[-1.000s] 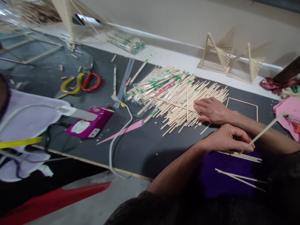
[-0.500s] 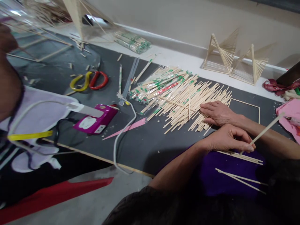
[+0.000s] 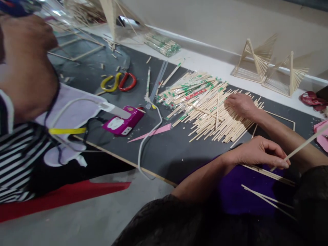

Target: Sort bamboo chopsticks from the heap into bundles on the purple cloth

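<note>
Since the earlier frame, my right hand (image 3: 243, 104) has moved across the pile of sticks (image 3: 212, 124) towards the wall-side edge of the surface (image 3: 166, 147). Right fingers: loosely bent, palm down on the pile; whether they have hold of a stick, I cannot tell. Spread flat, the pile presumably leaves single sticks easy to separate. Left fingers: pinched closed, my left hand (image 3: 266, 153) gripping a pale stick (image 3: 306, 147) near its lower end, probably for fine control of the short tip, while the longer part projects freely. Below it, several sticks (image 3: 279, 177) lie side by side on the purple cloth (image 3: 230, 194), with two more (image 3: 253, 192) in a narrow V nearer me, apparently kept within easy reach. Two stick models (image 3: 260, 66) stand on the white ledge (image 3: 205, 66) beyond the surface's far edge, likely out of my way.
</note>
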Available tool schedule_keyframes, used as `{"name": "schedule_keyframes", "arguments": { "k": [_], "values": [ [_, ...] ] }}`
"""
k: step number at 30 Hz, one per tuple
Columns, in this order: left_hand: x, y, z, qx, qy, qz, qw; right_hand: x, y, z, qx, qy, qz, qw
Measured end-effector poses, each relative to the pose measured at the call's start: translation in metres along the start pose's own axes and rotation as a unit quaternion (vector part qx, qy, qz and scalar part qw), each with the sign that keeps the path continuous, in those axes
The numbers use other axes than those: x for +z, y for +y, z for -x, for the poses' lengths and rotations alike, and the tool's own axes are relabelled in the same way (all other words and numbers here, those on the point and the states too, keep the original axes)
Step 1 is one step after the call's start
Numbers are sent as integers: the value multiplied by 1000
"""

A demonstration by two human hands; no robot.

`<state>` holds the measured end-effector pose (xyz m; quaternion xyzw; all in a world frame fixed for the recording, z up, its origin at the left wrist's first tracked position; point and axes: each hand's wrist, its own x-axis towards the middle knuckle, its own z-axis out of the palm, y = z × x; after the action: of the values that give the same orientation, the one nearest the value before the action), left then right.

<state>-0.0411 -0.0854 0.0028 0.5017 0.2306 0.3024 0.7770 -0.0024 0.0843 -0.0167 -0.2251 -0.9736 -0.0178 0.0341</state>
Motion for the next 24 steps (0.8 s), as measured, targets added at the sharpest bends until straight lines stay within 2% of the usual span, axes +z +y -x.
{"name": "schedule_keyframes", "arguments": {
  "k": [5,11,17,24],
  "values": [
    [0,-3,-1,34,-6,26,999,-5,-9,-20,39,-26,40,998],
    [-1,-2,-1,30,-5,14,999,-9,-13,-35,51,-38,74,995],
    [0,-5,-3,32,-2,30,999,-12,-8,-20,17,-59,101,993],
    [0,-7,-5,30,8,44,999,-21,0,-4,40,-62,96,993]
  ]
}}
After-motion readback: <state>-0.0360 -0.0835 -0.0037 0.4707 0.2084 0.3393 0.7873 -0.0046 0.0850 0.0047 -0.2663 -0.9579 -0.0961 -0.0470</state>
